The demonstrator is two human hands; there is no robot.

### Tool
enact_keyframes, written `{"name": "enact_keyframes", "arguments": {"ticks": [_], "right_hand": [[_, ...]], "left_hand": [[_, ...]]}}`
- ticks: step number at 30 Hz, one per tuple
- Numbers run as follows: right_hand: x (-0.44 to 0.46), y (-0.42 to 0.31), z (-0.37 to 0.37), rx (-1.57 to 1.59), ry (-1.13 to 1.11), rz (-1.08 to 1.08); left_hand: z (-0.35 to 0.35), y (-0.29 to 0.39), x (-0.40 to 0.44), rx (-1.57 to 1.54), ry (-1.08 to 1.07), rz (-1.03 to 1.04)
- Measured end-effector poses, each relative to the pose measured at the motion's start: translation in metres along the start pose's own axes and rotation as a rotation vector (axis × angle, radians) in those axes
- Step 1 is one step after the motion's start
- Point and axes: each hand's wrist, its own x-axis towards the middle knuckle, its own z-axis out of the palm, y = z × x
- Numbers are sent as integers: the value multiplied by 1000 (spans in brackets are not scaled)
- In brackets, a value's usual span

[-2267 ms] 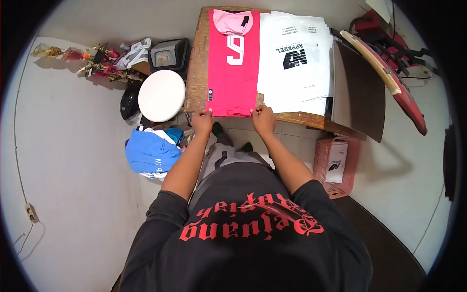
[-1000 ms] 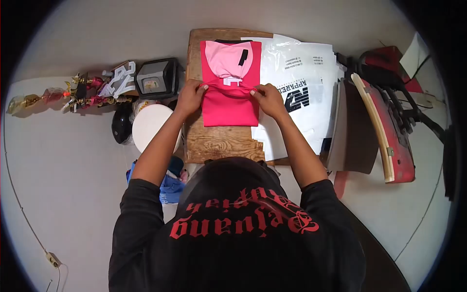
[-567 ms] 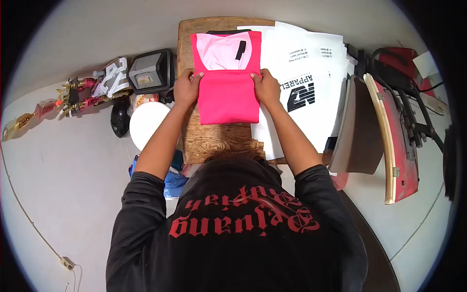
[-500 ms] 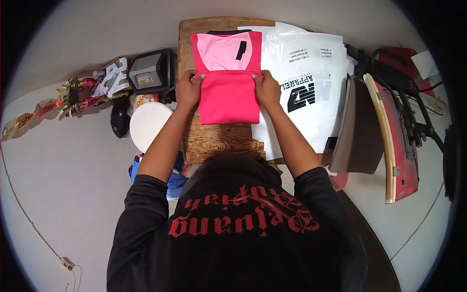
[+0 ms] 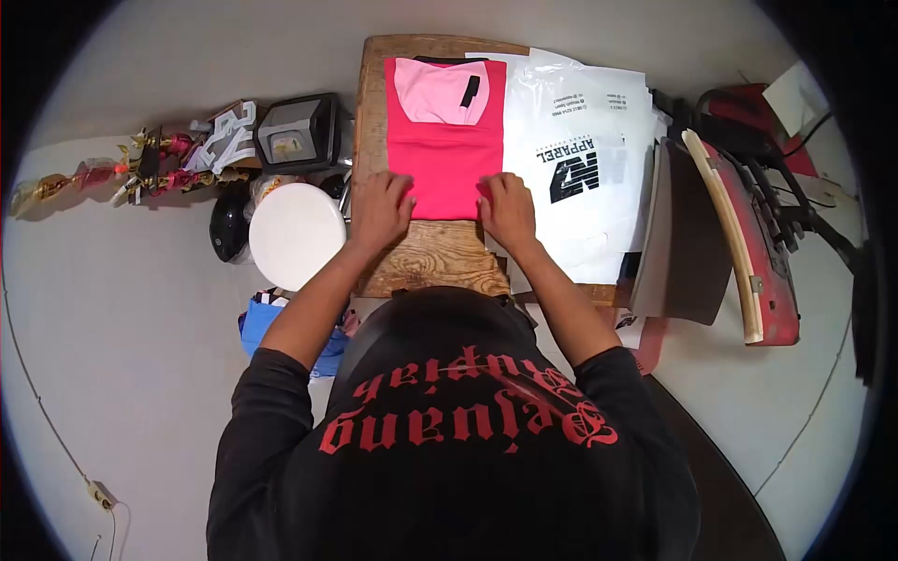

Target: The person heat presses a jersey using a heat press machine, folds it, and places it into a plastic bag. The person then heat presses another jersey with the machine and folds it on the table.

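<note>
The wearer's dark top [image 5: 412,505] is seen nearest. Beyond it, the left hand [image 5: 382,210] and right hand [image 5: 508,208] are placed at the near corners of a folded pink shirt [image 5: 454,173], fingers curled; whether cloth is pinched cannot be told. The shirt is laid on a wooden table [image 5: 440,257], with white bags [image 5: 552,229] spread to its right. Its pale neck lining [image 5: 435,91] is turned to the far end.

A plain pale wall [image 5: 309,47] rises at eleven o'clock, behind a worn wooden worktop [image 5: 430,260] at twelve. A round white stool [image 5: 297,237] stands towards ten, a corded socket [image 5: 100,496] at eight.
</note>
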Motion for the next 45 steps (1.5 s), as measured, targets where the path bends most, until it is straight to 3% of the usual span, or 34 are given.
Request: {"name": "enact_keyframes", "arguments": {"ticks": [2, 9, 13, 18, 24, 26, 30, 35, 42, 45], "right_hand": [[-30, -1, -1, -7, 12, -54], [-41, 16, 14, -108, 53, -61], [-45, 5, -9, -64, 76, -116], [-71, -17, -58, 40, -22, -160], [-44, -32, -92, 72, -13, -71], [-18, -29, -95, 94, -100, 102], [40, 1, -68, 235, -215, 344], [98, 44, -26, 106, -338, 441], [128, 53, -19, 41, -479, 438], [128, 59, -14, -72, -453, 276]], "left_hand": [[-2, 3, -35, 33, -78, 45], [18, -18, -49, 54, 30, 106], [-6, -9, -52, 91, -25, 113], [-65, 5, -72, -152, -160, 66], [-108, 19, -47, -178, -168, -35], [-112, 14, -18, -93, -193, -23], [-75, -22, 39, -65, -155, -92], [-25, -56, 88, -34, -287, -286], [-1, -75, 110, 100, -352, -193], [-10, -65, 110, 189, -353, -138]]}}
